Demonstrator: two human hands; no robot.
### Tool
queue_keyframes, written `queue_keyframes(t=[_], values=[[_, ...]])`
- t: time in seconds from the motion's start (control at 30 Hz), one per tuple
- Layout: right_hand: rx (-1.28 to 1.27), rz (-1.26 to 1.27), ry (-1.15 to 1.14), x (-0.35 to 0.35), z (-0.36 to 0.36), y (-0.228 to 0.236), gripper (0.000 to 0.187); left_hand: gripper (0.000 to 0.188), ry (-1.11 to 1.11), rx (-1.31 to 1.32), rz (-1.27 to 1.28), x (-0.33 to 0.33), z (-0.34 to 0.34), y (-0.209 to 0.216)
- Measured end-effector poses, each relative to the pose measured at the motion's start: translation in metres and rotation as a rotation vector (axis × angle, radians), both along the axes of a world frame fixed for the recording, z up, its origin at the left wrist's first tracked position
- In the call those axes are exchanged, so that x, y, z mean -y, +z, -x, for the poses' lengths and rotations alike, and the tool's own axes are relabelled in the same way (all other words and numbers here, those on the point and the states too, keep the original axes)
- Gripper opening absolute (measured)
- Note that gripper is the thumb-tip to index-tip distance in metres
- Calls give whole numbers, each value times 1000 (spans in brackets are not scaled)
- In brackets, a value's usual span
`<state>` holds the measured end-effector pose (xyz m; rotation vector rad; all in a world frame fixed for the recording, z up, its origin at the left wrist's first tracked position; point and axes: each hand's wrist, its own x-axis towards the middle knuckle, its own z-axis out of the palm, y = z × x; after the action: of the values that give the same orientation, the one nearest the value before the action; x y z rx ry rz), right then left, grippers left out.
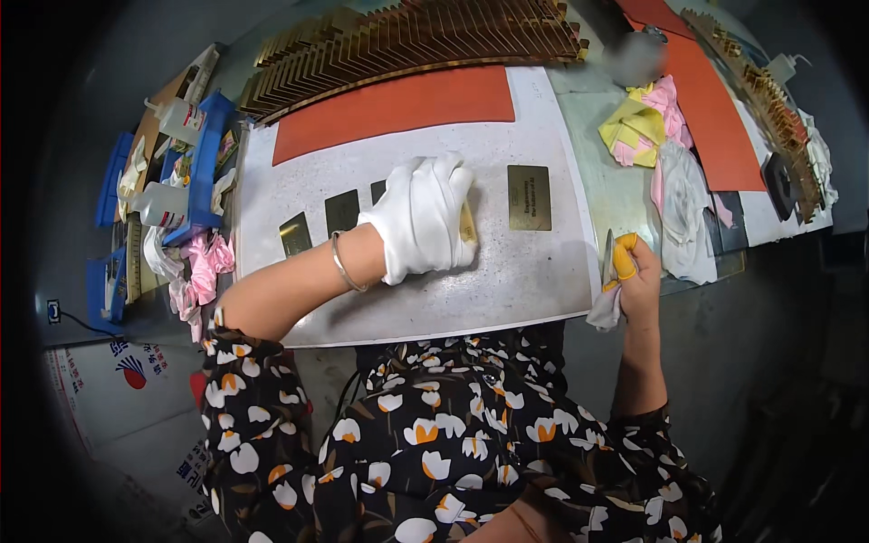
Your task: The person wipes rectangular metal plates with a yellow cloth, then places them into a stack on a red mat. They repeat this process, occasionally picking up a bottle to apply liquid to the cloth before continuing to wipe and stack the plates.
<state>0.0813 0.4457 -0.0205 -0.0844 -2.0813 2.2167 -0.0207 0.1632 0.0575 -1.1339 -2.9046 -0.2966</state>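
Note:
My left hand (421,217), in a white glove, is closed over the middle of the white work sheet. From under its right side shows the edge of a gold metal card (468,223), mostly hidden by the glove. To the right lies a dark gold card (529,197) with print on it. Left of the glove are two similar cards, a nearer one (295,234) and a farther one (342,214), and the corner of a third (378,191). My right hand (637,276), with yellow finger covers, grips a whitish cloth (604,310) and a thin metal tool (609,255) beyond the table's right front.
Behind the white sheet (434,299) lies an orange mat (398,113), with a long rack of gold metal pieces (416,50) beyond it. Blue trays (210,163) with bottles stand left. Pink, yellow and white cloths (647,127) lie right, near another metal rack (769,100).

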Motion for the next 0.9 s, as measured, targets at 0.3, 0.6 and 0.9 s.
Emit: queue_keyframes(t=[0.3, 0.6, 0.9], values=[[0, -31, -14, -1, 0, -5, 14, 93, -73, -28, -283, 62, 14, -56], [-16, -11, -21, 0, -1, -5, 14, 93, 186, 60, 105, 90, 18, -35], [-74, -79, -67, -6, 1, -15, 11, 67, 213, -57, 30, 79, 12, -33]])
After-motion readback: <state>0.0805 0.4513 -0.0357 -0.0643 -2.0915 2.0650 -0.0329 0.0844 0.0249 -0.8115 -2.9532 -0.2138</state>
